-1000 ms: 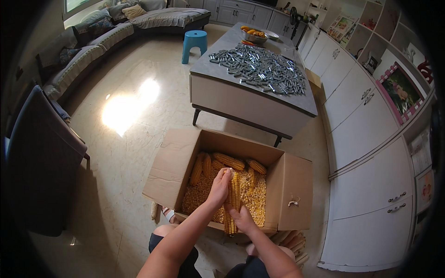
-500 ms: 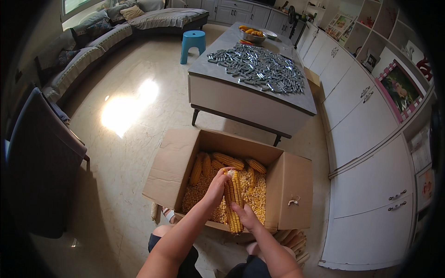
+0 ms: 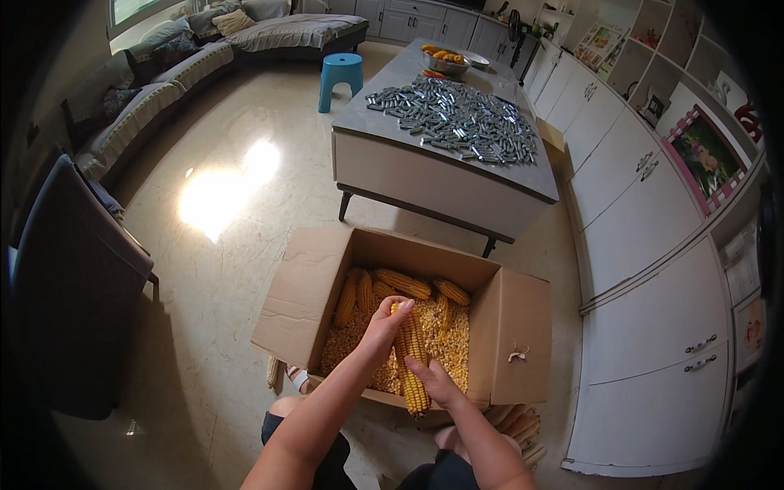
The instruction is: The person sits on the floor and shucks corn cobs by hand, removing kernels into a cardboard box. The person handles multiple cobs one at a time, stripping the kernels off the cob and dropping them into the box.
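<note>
A yellow ear of corn (image 3: pixel 413 355) is held lengthwise over an open cardboard box (image 3: pixel 518 335). My left hand (image 3: pixel 385 325) closes round its far end, with the thumb laid over the tip. Lower down, my right hand (image 3: pixel 435 382) grips the ear from the right side. Loose corn kernels (image 3: pixel 452 351) cover the bottom of the box. Several more ears (image 3: pixel 402 283) lie along its back and left walls, on top of the kernels.
Stripped cobs (image 3: pixel 523 429) are piled on the floor by the box's near right corner. A table (image 3: pixel 408 155) beyond holds many small metal pieces (image 3: pixel 457 118) and a bowl of corn (image 3: pixel 443 61). A blue stool (image 3: pixel 340 82), a dark chair (image 3: pixel 77 286) and white cabinets (image 3: pixel 653 367) stand around.
My left thumb and fingers have shifted over the ear's far end, covering the pale tip that showed before. The right hand stays in nearly the same place.
</note>
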A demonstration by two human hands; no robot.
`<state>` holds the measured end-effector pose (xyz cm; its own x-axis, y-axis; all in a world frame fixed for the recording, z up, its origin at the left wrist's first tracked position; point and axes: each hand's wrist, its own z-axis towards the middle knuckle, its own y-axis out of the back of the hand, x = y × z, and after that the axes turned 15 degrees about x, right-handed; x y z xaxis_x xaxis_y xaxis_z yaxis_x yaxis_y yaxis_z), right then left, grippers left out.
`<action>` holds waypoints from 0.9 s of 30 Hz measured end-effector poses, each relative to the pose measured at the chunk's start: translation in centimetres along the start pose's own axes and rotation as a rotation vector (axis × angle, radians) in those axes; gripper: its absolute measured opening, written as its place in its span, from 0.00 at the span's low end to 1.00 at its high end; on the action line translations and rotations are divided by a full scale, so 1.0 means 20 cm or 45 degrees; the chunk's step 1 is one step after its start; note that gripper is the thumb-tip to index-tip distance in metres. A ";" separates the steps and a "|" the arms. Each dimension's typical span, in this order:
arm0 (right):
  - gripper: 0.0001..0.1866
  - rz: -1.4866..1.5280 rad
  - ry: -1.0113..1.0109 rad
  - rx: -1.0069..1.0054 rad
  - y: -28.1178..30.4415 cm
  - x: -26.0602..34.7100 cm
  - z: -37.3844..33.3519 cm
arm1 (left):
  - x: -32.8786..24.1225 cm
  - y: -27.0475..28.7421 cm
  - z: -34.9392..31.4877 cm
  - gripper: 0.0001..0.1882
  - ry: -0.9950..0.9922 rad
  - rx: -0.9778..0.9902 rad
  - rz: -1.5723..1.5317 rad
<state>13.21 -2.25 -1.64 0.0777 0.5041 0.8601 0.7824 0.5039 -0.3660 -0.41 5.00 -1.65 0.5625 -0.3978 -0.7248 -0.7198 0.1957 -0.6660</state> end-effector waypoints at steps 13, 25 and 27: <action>0.21 0.084 0.151 -0.041 0.03 -0.10 0.01 | 0.06 -0.03 0.00 0.13 -0.319 -0.149 0.831; 0.22 -0.090 0.134 -0.019 0.04 -0.09 0.03 | 0.04 -0.02 0.02 0.15 -0.167 -0.143 0.440; 0.23 -0.085 0.158 -0.033 0.05 -0.10 0.02 | 0.02 -0.05 0.00 0.16 -0.089 -0.131 0.643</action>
<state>13.54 -2.42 -3.88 0.0994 0.3789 0.9201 0.8037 0.5145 -0.2988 0.59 4.70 -1.20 0.1582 -0.2148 -0.9638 -0.9428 0.2572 -0.2121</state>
